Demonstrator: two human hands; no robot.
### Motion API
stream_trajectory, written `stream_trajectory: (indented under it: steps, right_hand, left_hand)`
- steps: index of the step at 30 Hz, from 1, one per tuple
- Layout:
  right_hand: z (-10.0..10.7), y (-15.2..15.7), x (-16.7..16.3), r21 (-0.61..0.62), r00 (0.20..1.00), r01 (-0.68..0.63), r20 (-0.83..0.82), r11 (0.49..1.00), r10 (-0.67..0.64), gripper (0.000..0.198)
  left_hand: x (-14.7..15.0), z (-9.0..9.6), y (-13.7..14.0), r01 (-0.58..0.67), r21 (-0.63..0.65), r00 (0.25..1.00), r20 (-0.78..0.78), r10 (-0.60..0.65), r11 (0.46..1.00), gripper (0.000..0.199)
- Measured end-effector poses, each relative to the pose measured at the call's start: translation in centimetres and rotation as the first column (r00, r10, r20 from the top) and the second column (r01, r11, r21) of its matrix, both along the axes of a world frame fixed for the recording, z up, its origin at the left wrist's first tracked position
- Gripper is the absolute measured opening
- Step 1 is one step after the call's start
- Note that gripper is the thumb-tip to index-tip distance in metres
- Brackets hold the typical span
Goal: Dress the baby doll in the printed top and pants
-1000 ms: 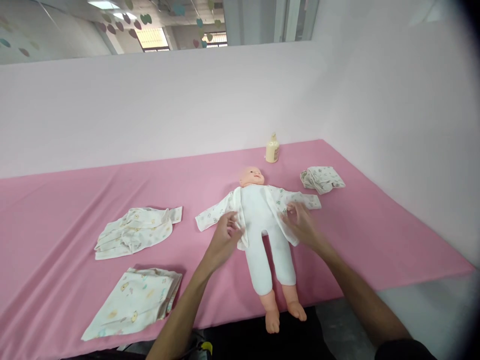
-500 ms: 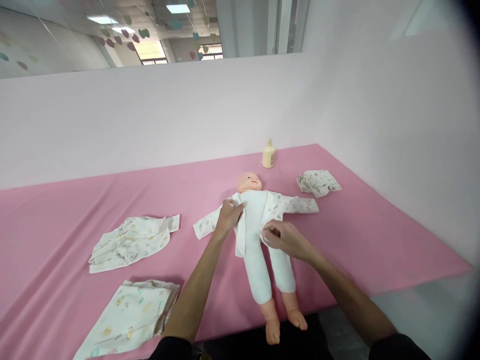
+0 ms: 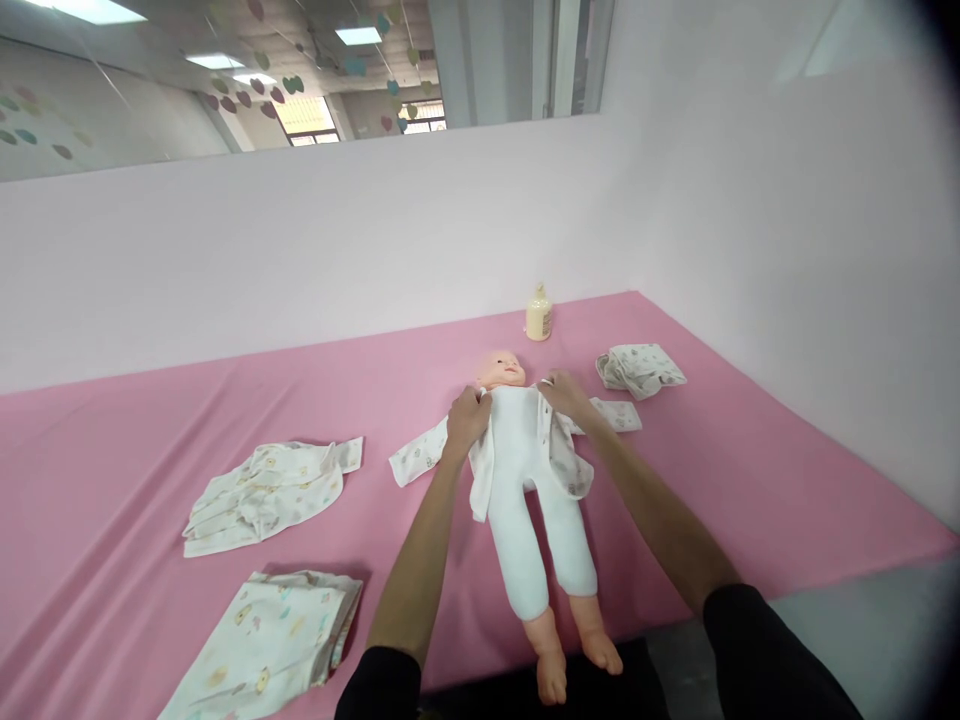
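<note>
Pinches shirt (image 3: 568, 463) by 2 front edges, left hand (image 3: 469, 417) and right hand (image 3: 568, 395) curled closed, equally near. Sees doll (image 3: 517, 442) lengthwise between, feet (image 3: 552, 678) lower centre-right.

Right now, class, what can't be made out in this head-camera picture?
All in the head view:
- Jacket: parts of its upper front edges, hidden by the left hand and right hand.
- Bottle: lettering too small.
- Near-left folded cloth: near corner, cut off by the bottom edge.

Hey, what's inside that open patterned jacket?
The doll, its white front showing between the open edges of the jacket. Its back and anything inside the sleeves are covered, so I can't tell.
</note>
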State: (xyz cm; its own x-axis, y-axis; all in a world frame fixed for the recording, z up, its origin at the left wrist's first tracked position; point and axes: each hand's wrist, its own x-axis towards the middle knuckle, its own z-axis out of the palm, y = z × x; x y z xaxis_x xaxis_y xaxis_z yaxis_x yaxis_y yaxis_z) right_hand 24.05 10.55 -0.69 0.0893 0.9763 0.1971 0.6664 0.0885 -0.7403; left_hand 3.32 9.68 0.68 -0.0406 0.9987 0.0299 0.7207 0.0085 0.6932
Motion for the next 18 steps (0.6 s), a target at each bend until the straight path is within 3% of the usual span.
stream_trajectory:
  steps: [4, 9, 15, 18]
  right_hand:
    - [1.1, 1.8, -1.8, 0.074, 0.997, -0.079, -0.001, 0.994, 0.079, 0.020]
    - [1.3, 1.6, -4.1, 0.143, 0.973, -0.230, 0.009, 0.963, 0.231, 0.016]
    - [1.4, 0.5, -3.4, 0.110, 0.970, -0.219, -0.081, 0.970, 0.228, 0.023]
    - [1.8, 0.1, -3.2, 0.056, 0.971, -0.221, -0.075, 0.974, 0.225, 0.026]
  left_hand:
    - [1.2, -0.1, 0.3, 0.034, 0.131, 0.997, 0.069, -0.043, 0.991, 0.018]
    - [2.2, -0.3, 0.5, 0.102, 0.187, 0.977, 0.166, -0.134, 0.977, 0.022]
    - [1.6, 0.1, 0.1, 0.107, 0.141, 0.962, 0.236, -0.138, 0.984, 0.020]
    - [1.0, 0.4, -0.1, 0.031, 0.032, 0.969, 0.243, -0.038, 0.999, 0.043]
